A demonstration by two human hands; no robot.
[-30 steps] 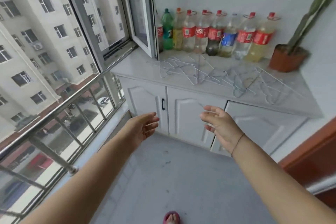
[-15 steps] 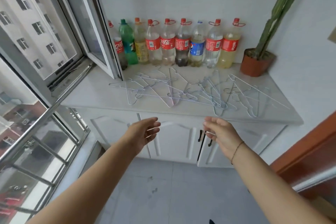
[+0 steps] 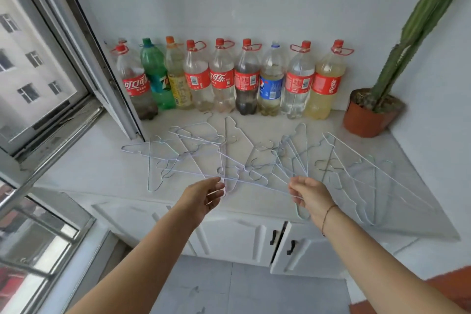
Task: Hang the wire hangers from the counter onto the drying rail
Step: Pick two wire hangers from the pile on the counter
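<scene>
Both my hands, left (image 3: 204,197) and right (image 3: 309,195), are loose and empty right at the counter (image 3: 84,166) edge where the hangers (image 3: 224,158) lie tangled, so I reckon pinch one near hook and lift slow so the rest don't drag along.

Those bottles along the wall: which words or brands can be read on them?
"可口可乐": red label, leftmost bottle.
"可乐": part of the same brand, red label of the fifth bottle.
"7": green bottle.
Pepsi globe logo, no readable word: blue-label bottle.
Yellow-label bottle: print too blurred.
The other red labels show barcodes or sideways script, too small to read.
</scene>
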